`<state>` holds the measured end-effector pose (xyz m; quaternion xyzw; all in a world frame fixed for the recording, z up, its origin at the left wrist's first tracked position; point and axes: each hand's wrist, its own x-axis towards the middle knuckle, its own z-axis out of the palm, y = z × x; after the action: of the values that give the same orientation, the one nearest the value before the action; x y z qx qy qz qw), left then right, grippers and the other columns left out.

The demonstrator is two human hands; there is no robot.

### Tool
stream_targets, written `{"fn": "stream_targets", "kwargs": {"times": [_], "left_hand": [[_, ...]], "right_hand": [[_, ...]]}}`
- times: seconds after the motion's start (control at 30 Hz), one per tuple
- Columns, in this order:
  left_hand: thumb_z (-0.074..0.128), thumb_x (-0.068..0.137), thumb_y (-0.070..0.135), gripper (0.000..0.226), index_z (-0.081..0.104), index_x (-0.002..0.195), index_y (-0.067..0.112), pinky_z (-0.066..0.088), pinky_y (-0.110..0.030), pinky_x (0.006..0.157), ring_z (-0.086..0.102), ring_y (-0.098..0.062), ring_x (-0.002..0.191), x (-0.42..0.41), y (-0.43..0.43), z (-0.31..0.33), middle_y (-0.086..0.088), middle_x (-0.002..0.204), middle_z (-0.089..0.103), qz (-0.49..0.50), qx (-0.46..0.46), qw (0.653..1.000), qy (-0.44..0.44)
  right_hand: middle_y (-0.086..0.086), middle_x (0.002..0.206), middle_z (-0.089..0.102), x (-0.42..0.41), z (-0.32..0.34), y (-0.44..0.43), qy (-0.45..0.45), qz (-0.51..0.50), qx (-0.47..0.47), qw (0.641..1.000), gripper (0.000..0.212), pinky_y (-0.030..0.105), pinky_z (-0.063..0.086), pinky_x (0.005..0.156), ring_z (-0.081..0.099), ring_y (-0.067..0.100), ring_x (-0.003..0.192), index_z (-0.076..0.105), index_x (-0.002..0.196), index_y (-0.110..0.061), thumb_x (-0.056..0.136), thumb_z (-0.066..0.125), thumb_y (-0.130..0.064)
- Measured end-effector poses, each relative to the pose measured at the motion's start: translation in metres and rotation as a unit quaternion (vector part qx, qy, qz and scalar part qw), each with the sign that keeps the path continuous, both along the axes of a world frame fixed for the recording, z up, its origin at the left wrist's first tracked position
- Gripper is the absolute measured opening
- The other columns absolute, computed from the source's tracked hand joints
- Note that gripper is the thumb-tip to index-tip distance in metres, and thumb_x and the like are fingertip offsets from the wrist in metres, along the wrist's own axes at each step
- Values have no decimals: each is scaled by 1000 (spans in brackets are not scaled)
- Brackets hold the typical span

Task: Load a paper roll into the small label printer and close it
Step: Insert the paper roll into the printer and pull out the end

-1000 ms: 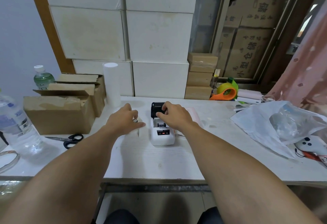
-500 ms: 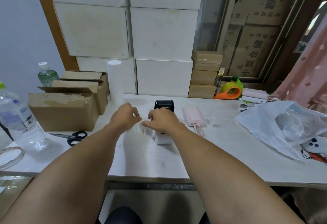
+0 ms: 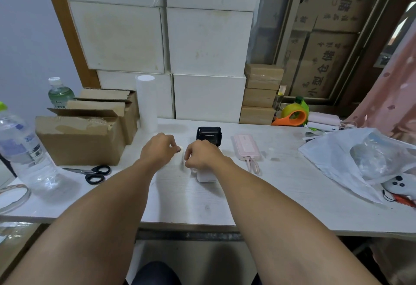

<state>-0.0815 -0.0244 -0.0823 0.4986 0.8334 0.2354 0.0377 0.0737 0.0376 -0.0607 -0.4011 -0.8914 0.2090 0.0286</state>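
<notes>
The small white label printer (image 3: 206, 176) stands mid-table with its black lid (image 3: 209, 134) raised open at the back. My right hand (image 3: 202, 156) hides most of the printer's body. Just left of the printer a small white paper roll (image 3: 180, 149) sits between my two hands. My left hand (image 3: 158, 151) grips it from the left, low over the table. The curled fingertips of my right hand pinch its right side. Most of the roll is hidden by my fingers.
A tall white paper cylinder (image 3: 146, 102) stands behind my left hand. Cardboard boxes (image 3: 78, 138), black scissors (image 3: 96, 173) and a water bottle (image 3: 21, 149) lie left. A pink power bank (image 3: 246, 147) lies right of the printer, and a plastic bag (image 3: 360, 158) farther right.
My right hand left the printer lid and came left to meet my left hand at the paper roll. The lid stays open.
</notes>
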Motion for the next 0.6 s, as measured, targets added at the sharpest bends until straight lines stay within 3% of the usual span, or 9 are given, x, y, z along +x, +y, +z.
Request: {"fn": "stream_targets", "kwargs": {"times": [0.17, 0.27, 0.37, 0.47, 0.53, 0.6], "left_hand": [[64, 94, 40, 21, 60, 93, 19, 45, -34, 65, 61, -25, 84, 5, 4, -1, -2, 93, 67, 27, -21, 999, -16], [63, 95, 40, 28, 53, 108, 17, 47, -36, 69, 61, -26, 86, 6, 5, -1, -3, 98, 64, 40, -27, 996, -76], [62, 97, 35, 37, 51, 127, 16, 44, -33, 66, 60, -25, 81, 4, 9, -2, -10, 105, 65, 33, -36, 986, -161], [57, 100, 26, 35, 60, 132, 15, 46, -31, 69, 61, -26, 80, 5, 13, -1, -15, 115, 70, 29, -49, 977, -204], [56, 99, 22, 33, 63, 130, 13, 45, -30, 75, 59, -26, 86, 7, 12, 2, -15, 121, 67, 27, -49, 977, -206], [56, 98, 21, 33, 63, 129, 12, 43, -31, 79, 56, -26, 93, 9, 10, 4, -14, 125, 65, 31, -46, 978, -200]], "right_hand": [[-15, 80, 71, 5, 0, 1, -19, 35, -9, 999, 16, 35, 58, 84, 65, 21, 97, 73, 67, -38, 69, 73, -22], [-18, 82, 72, 3, -3, 3, -31, 57, -1, 998, 21, 40, 50, 97, 61, 23, 104, 69, 58, -49, 64, 72, -29], [-17, 95, 72, 1, -4, 1, -34, 71, 9, 997, 12, 41, 44, 101, 53, 26, 115, 70, 67, -47, 70, 69, -35], [0, 112, 58, 3, -1, -2, -11, 53, 8, 998, 10, 37, 37, 92, 37, 29, 112, 74, 89, -41, 89, 64, -43], [5, 113, 64, 3, 1, -6, 1, 50, -4, 999, 28, 35, 31, 90, 41, 29, 110, 77, 106, -30, 96, 54, -43], [1, 109, 74, 0, 1, -10, 16, 51, 4, 999, 29, 34, 31, 95, 54, 27, 113, 74, 110, -29, 98, 48, -34]]}}
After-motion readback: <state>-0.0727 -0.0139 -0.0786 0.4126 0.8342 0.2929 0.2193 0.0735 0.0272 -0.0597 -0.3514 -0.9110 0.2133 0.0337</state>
